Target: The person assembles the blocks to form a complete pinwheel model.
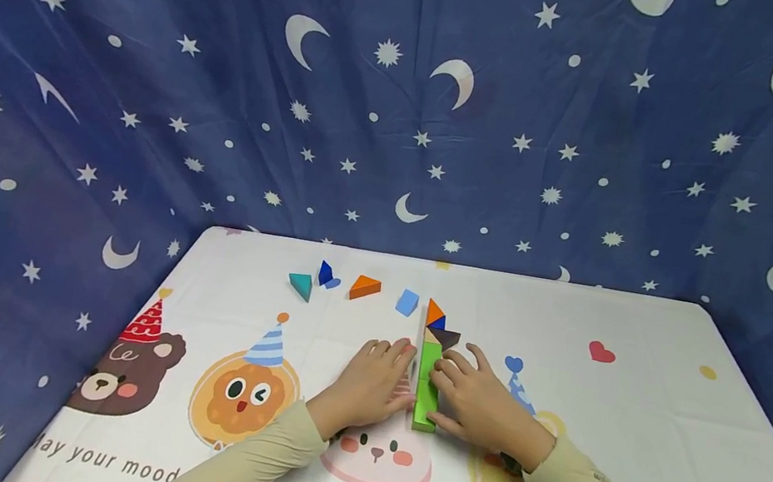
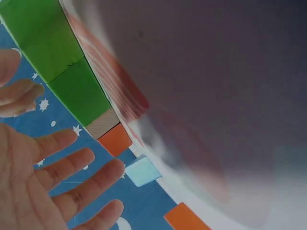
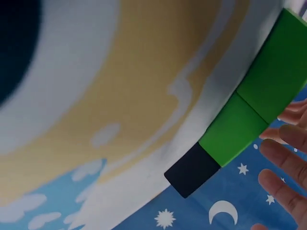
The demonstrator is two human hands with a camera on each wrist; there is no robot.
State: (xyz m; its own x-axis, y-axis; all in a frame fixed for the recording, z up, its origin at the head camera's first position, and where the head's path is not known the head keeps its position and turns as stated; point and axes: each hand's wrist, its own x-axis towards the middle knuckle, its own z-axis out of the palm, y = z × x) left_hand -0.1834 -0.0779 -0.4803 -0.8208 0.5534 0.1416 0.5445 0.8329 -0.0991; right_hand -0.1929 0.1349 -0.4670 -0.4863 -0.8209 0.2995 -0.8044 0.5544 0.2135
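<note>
Two green blocks [image 1: 428, 391] lie end to end in a line on the table. At their far end are a dark block [image 1: 448, 338], a small blue block [image 1: 440, 324] and an orange triangular block [image 1: 435, 314]; a strip of bare wood shows between green and orange in the left wrist view. My left hand [image 1: 373, 384] is just left of the green blocks, fingers extended, thumb tip close to their side. On the other side, my right hand [image 1: 476, 397] has its loosely bent fingers at the right edge of the green blocks; exact contact is unclear.
Beyond the left hand lie a light blue block [image 1: 407, 302], an orange block [image 1: 365, 287], a dark blue block [image 1: 326, 273] and a teal triangular block [image 1: 301, 285]. A printed white cloth [image 1: 632, 415] covers the table. A blue curtain [image 1: 407, 109] with moons and stars hangs behind.
</note>
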